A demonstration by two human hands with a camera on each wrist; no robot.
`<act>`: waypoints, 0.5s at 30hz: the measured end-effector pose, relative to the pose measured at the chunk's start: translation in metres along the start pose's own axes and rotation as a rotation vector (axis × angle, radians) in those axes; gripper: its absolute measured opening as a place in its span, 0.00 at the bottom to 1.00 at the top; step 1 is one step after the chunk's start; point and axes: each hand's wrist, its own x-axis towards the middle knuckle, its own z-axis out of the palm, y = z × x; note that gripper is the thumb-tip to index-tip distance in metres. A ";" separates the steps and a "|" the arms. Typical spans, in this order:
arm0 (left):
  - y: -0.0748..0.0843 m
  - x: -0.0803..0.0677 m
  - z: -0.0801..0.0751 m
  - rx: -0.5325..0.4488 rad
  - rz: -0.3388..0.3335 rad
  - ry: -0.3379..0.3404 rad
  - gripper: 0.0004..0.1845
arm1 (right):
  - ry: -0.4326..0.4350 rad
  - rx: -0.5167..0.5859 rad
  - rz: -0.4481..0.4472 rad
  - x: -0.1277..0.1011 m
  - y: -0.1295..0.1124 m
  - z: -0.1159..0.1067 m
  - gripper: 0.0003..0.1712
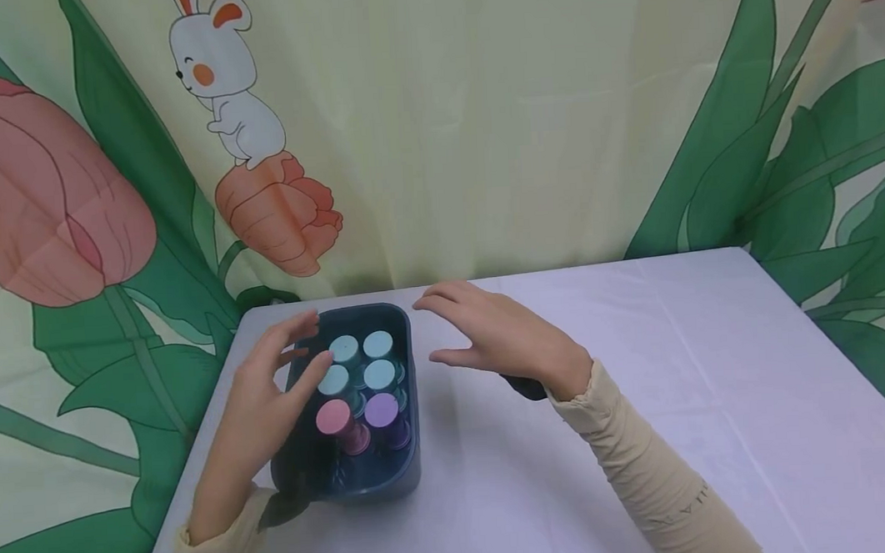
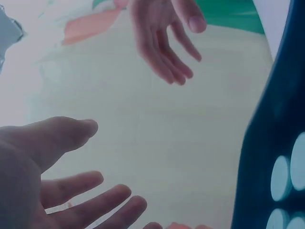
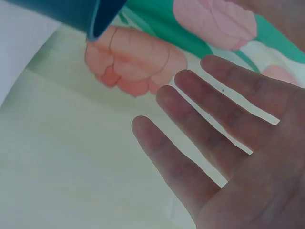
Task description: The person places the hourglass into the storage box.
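Note:
A dark blue bin (image 1: 410, 378) sits on the white table and holds several small jars with round lids: light blue ones (image 1: 378, 344) at the back, a pink one (image 1: 333, 416) and a purple one (image 1: 381, 410) in front. My left hand (image 1: 269, 398) hovers at the bin's left rim with straight fingers, holding nothing. My right hand (image 1: 490, 332) floats just right of the bin, fingers spread and empty. The left wrist view shows the bin wall (image 2: 267, 143), lids (image 2: 280, 177) and both hands; the right wrist view shows spread fingers (image 3: 224, 143) and the bin's corner (image 3: 95, 14).
The table (image 1: 644, 399), covered in white cloth, stretches to the right of the bin. A curtain (image 1: 480, 124) printed with tulips and a rabbit hangs right behind it. The bin stands near the table's left edge.

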 end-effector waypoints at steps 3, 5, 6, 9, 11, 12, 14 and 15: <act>0.006 0.003 0.007 0.001 -0.009 -0.012 0.32 | 0.008 0.002 0.020 -0.007 0.005 -0.003 0.37; 0.010 0.005 0.011 0.016 -0.019 -0.028 0.32 | 0.018 0.000 0.034 -0.011 0.007 -0.004 0.39; 0.012 0.006 0.013 0.023 -0.017 -0.034 0.33 | 0.022 -0.001 0.044 -0.013 0.009 -0.005 0.40; 0.016 0.009 0.021 0.054 0.010 -0.048 0.34 | 0.035 0.003 0.070 -0.020 0.012 -0.005 0.43; 0.019 0.010 0.026 0.085 0.042 -0.051 0.35 | 0.039 0.005 0.088 -0.023 0.015 -0.005 0.45; 0.020 0.011 0.029 0.094 0.064 -0.050 0.35 | 0.040 0.006 0.097 -0.025 0.016 -0.005 0.46; 0.022 0.011 0.034 0.115 0.089 -0.056 0.37 | 0.044 0.008 0.105 -0.028 0.018 -0.004 0.48; 0.023 0.011 0.036 0.118 0.103 -0.057 0.38 | 0.050 0.009 0.104 -0.030 0.018 -0.003 0.48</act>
